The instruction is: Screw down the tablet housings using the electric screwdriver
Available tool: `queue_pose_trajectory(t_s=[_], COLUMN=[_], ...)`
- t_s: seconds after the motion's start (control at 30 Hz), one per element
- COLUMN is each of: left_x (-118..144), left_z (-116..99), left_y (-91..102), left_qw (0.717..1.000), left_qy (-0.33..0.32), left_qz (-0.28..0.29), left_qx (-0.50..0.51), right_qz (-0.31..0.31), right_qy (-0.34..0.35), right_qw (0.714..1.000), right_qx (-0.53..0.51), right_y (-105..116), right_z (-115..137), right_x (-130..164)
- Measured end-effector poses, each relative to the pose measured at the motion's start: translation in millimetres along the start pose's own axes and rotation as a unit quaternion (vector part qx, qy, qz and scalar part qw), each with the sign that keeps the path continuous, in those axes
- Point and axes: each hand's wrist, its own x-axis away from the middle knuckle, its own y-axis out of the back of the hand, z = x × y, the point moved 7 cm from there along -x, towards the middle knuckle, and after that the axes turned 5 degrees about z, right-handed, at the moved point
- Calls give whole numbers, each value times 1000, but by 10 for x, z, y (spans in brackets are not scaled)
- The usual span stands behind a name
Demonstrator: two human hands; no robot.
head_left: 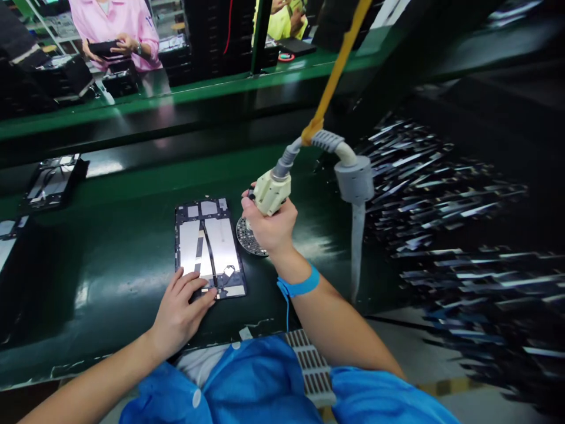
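On the green bench mat lies a tablet's inner frame (225,235), with silvery panels, a dark border and a black flat cable down its middle. My left hand (183,306) rests on its lower left part, fingers stretched out, thumb tip by the cable's lower end. To the right, my right hand (276,227) is wrapped round a cream connector-like block (271,191) on a thick grey cable. Its underside is hidden by my fingers. Partly behind that hand sits a round perforated disc (249,238); whether it joins the block cannot be seen.
A yellow strap (335,76) holds up the cable, whose grey cylinder (354,179) hangs at the right. More tablet frames (50,182) lie at left. Racked dark panels (477,282) stand at right. Beyond the green ledge (198,88), a person in pink (117,29) holds a dark panel.
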Motion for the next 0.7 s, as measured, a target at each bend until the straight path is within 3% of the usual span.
queue_pose_trajectory(t_s=[0.3, 0.7], left_x=[-410, -387], left_z=[553, 523], left_y=[-71, -76], left_qw=[999, 998], left_qy=[-7, 3], left_qz=[-42, -25], left_qx=[30, 51], right_qz=[-5, 6], right_qy=[-17, -15], right_qw=[1000, 1000], right_qx=[-13, -4], right_y=[-3, -46], right_z=[-111, -71], right_x=[39, 102])
